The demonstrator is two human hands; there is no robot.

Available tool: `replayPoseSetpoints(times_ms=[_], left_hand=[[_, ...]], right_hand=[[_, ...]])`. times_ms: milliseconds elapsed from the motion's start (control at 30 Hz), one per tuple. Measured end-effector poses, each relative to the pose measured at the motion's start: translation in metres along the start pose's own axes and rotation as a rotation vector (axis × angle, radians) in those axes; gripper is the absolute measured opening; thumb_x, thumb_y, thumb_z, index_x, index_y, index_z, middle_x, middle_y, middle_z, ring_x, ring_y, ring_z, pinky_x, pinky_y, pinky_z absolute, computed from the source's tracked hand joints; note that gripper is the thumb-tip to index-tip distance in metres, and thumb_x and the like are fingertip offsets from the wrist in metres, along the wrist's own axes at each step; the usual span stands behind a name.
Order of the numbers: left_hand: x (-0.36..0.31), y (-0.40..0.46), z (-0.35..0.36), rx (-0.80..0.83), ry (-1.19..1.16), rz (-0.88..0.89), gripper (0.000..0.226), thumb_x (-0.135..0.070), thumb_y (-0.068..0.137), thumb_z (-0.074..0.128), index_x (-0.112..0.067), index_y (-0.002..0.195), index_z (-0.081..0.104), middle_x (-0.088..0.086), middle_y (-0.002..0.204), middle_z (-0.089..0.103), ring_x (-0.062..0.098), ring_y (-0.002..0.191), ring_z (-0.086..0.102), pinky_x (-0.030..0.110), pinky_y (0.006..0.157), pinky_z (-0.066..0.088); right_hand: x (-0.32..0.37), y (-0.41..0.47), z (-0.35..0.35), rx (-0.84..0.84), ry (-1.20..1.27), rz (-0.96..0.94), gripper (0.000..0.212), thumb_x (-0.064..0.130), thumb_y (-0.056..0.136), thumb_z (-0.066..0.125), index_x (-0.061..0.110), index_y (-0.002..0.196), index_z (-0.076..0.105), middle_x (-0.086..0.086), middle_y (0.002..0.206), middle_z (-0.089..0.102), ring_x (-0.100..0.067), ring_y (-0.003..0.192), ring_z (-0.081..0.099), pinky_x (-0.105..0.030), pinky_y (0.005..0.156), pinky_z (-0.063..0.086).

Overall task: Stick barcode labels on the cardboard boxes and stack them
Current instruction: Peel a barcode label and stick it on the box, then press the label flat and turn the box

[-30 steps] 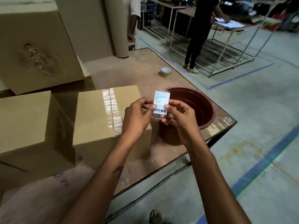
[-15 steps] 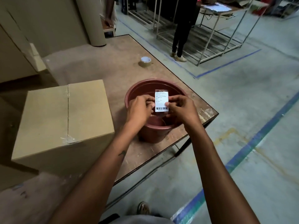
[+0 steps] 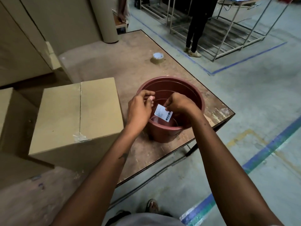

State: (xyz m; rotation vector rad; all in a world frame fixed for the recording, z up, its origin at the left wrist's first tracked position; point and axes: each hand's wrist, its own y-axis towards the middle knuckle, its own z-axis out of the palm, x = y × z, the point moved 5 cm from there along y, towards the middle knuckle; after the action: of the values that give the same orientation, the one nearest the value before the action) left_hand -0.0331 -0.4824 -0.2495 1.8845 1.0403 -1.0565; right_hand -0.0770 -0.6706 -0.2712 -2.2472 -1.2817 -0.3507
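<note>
Both hands work over the mouth of the round reddish-brown plastic tub (image 3: 192,95), which stands on the worn wooden bench (image 3: 114,62) near its right-hand corner. That placing looks deliberate: the tub probably serves as a bin, so a peeled-off backing could drop straight in.

The right hand (image 3: 180,105) pinches the small white rectangular barcode label (image 3: 163,113) by its upper edge, fingers curled down onto it, so the label hangs tilted inside the tub's rim. The left hand (image 3: 140,108) sits just left of the label with its fingers bent and the tips bunched together; whether they pinch a clear backing film cannot be told.

The label is white with small printed lines across its left part and a black barcode strip along its lower right end.

Left of the tub, close beside it, rests the plain brown cardboard box (image 3: 78,111), its top seam taped with clear tape and no label showing on the faces in view; it is likely the target. Beyond the tub lies a roll of brown packing tape (image 3: 157,58).
</note>
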Motion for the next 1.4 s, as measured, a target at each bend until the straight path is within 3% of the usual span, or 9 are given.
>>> replayPoseSetpoints(times_ms=[167, 300, 500, 733, 867, 1067, 1167, 1300, 1400], left_hand=[[0.003, -0.010, -0.015, -0.053, -0.106, -0.012, 0.018, -0.015, 0.109, 0.060, -0.019, 0.121, 0.073, -0.008, 0.107, 0.078, 0.005, 0.091, 0.077, 0.036, 0.090, 0.065], [0.005, -0.017, -0.023, -0.047, -0.041, -0.009, 0.017, -0.026, 0.105, 0.067, -0.024, 0.121, 0.073, -0.011, 0.106, 0.077, 0.007, 0.093, 0.074, 0.036, 0.091, 0.063], [-0.007, -0.020, -0.029, -0.036, -0.147, -0.015, 0.020, -0.029, 0.102, 0.068, -0.021, 0.120, 0.074, -0.008, 0.103, 0.079, 0.016, 0.092, 0.077, 0.045, 0.092, 0.064], [-0.017, -0.055, -0.102, -0.098, -0.044, 0.115, 0.022, -0.027, 0.107, 0.059, -0.023, 0.124, 0.072, -0.009, 0.112, 0.078, 0.011, 0.098, 0.076, 0.044, 0.093, 0.063], [-0.008, -0.095, -0.173, -0.181, 0.153, 0.181, 0.021, -0.024, 0.112, 0.058, -0.024, 0.128, 0.071, -0.010, 0.116, 0.075, 0.002, 0.106, 0.072, 0.027, 0.092, 0.059], [0.061, -0.144, -0.251, -0.087, 0.591, 0.144, 0.040, -0.038, 0.106, 0.065, -0.039, 0.145, 0.060, -0.014, 0.150, 0.060, 0.012, 0.146, 0.050, 0.059, 0.121, 0.032], [0.087, -0.150, -0.262, -0.008, 0.657, 0.126, 0.051, -0.046, 0.102, 0.068, -0.045, 0.152, 0.054, -0.016, 0.166, 0.045, 0.010, 0.159, 0.032, 0.059, 0.125, 0.018], [0.097, -0.147, -0.262, -0.040, 0.577, 0.207, 0.049, -0.045, 0.100, 0.071, -0.042, 0.148, 0.061, -0.011, 0.161, 0.052, 0.016, 0.155, 0.041, 0.059, 0.118, 0.034], [0.103, -0.144, -0.263, -0.099, 0.504, 0.220, 0.042, -0.040, 0.102, 0.071, -0.043, 0.143, 0.066, -0.012, 0.156, 0.058, 0.016, 0.150, 0.047, 0.060, 0.115, 0.041]], right_hand=[[0.012, 0.005, 0.004, 0.077, -0.045, 0.005, 0.021, 0.003, 0.098, 0.065, 0.008, 0.117, 0.073, -0.015, 0.107, 0.074, -0.034, 0.087, 0.079, -0.052, 0.078, 0.068], [0.011, -0.003, -0.012, -0.165, -0.029, -0.032, 0.020, 0.015, 0.098, 0.069, 0.021, 0.114, 0.080, -0.007, 0.116, 0.078, -0.027, 0.110, 0.074, -0.040, 0.095, 0.059], [0.037, -0.062, -0.007, -0.431, 0.280, -0.208, 0.013, 0.026, 0.101, 0.070, 0.025, 0.111, 0.078, 0.010, 0.099, 0.080, -0.007, 0.098, 0.074, -0.032, 0.092, 0.057], [0.120, -0.157, 0.059, -0.623, 0.306, -0.556, 0.037, 0.017, 0.106, 0.058, 0.012, 0.143, 0.060, -0.004, 0.133, 0.066, -0.021, 0.126, 0.062, -0.037, 0.107, 0.049], [0.168, -0.184, 0.119, -0.577, 0.169, -0.651, 0.053, 0.016, 0.107, 0.058, 0.008, 0.158, 0.047, -0.010, 0.151, 0.058, -0.026, 0.142, 0.054, -0.041, 0.121, 0.042], [0.209, -0.184, 0.178, -0.587, -0.080, -0.727, 0.048, 0.028, 0.112, 0.054, 0.014, 0.158, 0.050, -0.008, 0.159, 0.055, -0.027, 0.153, 0.044, -0.044, 0.131, 0.027], [0.212, -0.178, 0.182, -0.631, -0.008, -0.718, 0.045, 0.032, 0.108, 0.065, 0.023, 0.151, 0.059, 0.001, 0.152, 0.061, -0.023, 0.149, 0.048, -0.042, 0.126, 0.028], [0.213, -0.166, 0.177, -0.709, 0.000, -0.690, 0.039, 0.045, 0.101, 0.073, 0.030, 0.137, 0.071, 0.011, 0.142, 0.067, -0.019, 0.137, 0.057, -0.045, 0.114, 0.038], [0.208, -0.166, 0.185, -0.753, -0.046, -0.731, 0.043, 0.029, 0.105, 0.069, 0.028, 0.148, 0.065, 0.011, 0.154, 0.061, -0.017, 0.149, 0.050, -0.048, 0.119, 0.036]])
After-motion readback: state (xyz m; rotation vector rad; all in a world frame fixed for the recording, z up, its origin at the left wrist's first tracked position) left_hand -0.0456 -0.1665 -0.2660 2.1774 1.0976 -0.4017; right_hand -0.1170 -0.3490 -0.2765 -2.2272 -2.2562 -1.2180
